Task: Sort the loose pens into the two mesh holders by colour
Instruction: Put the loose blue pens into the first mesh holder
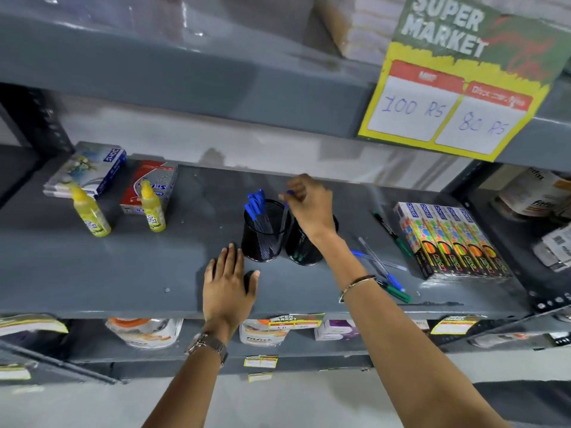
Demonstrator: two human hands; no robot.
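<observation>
Pens: slim, clear-barrelled plastic ballpoints with blue caps (378, 263) are lying loose on the grey metal shelf (123, 267), right of the holders, crossing each other beside two green-capped marker pens (398, 294).
Pen in hand: one blue-capped pen (285, 213) is hanging tip down into the left holder, pinched near its cap.
Right hand (309, 205): it is hovering over the holders with fingers curled and closed on that pen's top end.
Left hand (227, 279): it is lying flat and open on the shelf just in front of the left holder, gripping nothing.
Left holder: the black mesh cylinder cup (262, 239) is standing upright, carrying a bunch of blue-capped pens (255, 205) leaning to its far-left rim.
Right holder: a second black mesh cup (304, 245) is touching the first; the forearm is covering its mouth, so I cannot tell its contents.
Handling: the pens are looking light, stiff and smooth, likely to roll on the bare metal; pinching mid-barrel or just below the cap should be giving the surest hold, and lifting the topmost of the crossed ones first should be avoiding scatter.
Risk: the light cups may be tipping if a pen is knocking the rim.
Progress: several loose pens are waiting, green ones among them.
</observation>
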